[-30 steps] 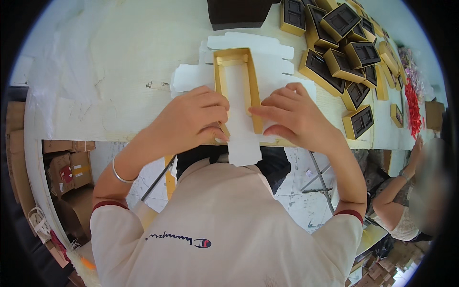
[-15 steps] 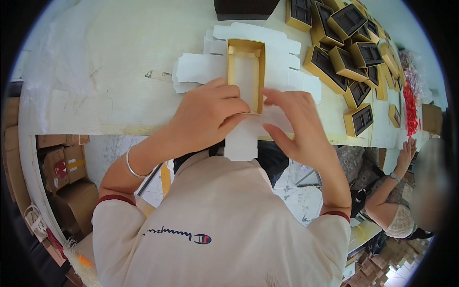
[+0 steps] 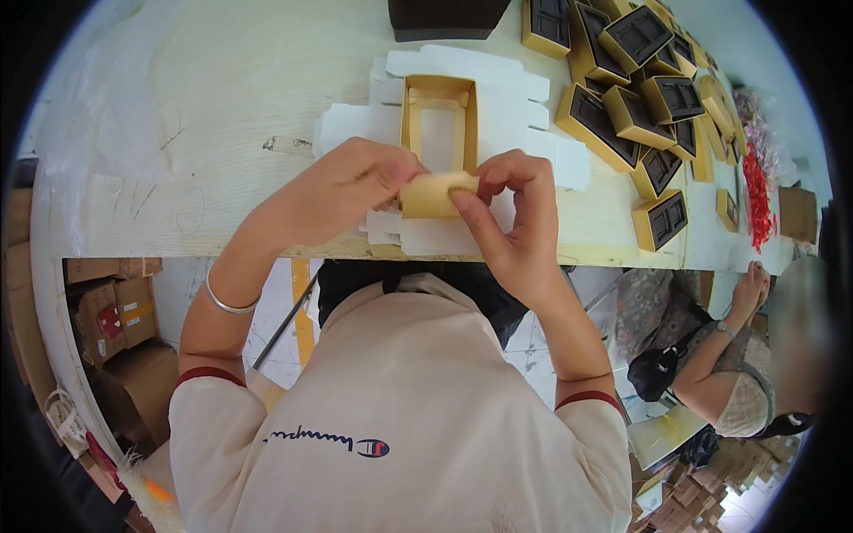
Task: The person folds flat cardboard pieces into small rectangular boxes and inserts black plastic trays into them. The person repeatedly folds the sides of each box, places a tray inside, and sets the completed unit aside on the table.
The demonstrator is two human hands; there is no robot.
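An open gold cardboard box point(image 3: 469, 124) with a pale inside bottom lies before me on a stack of white flat box blanks point(image 3: 508, 111). Its near end flap point(image 3: 425, 201) stands up with the gold face toward me. My right hand point(image 3: 520, 226) pinches the right end of this flap, thumb in front and fingers bent behind. At the near left corner my left hand point(image 3: 333, 191) has its fingers curled against the box. Those fingertips are smeared and partly hidden, so their exact hold is hard to see.
Gold boxes with black inserts point(image 3: 662, 98) are heaped at the right. A dark block-shaped stack point(image 3: 444, 19) stands at the back. Clear plastic film point(image 3: 98, 133) lies on the left of the table point(image 3: 222, 107). At the far right sits another person point(image 3: 724, 373) beside red shreds point(image 3: 758, 200).
The near flap, which hung white side up over the table edge, is now raised with its gold face showing. My right hand has closed on it, and the box has shifted slightly left.
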